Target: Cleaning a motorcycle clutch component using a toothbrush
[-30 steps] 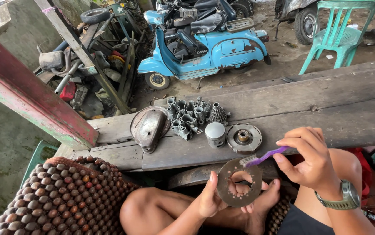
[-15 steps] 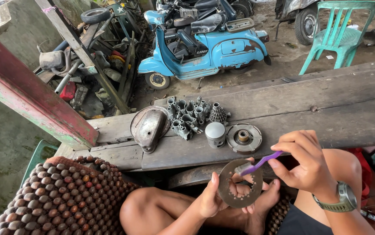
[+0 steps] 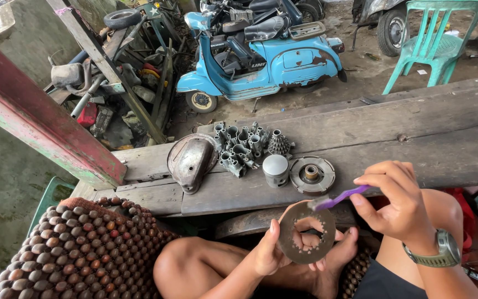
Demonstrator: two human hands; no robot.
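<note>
Right hand [image 3: 397, 207] pinches a purple brush [image 3: 340, 197], bristles on the toothed metal disc [image 3: 307, 232] gripped by the left hand [image 3: 269, 252]; short, light strokes suit.

The ring-shaped disc [image 3: 306, 232] in the left hand [image 3: 272, 249] is dull, brownish metal, matt and rough with rust. The brush [image 3: 341, 196] in the right hand [image 3: 397, 207] has a glossy purple plastic handle. Beyond the disc, the plank bench [image 3: 416, 133] is grey weathered wood, cracked and coarse. On it, the piston [image 3: 276, 168] is smooth pale metal (the brightest piece there), the domed cover [image 3: 190, 160] tarnished and stained. Left of the disc, the seat mat [image 3: 78, 254] is of polished brown wooden beads.
</note>
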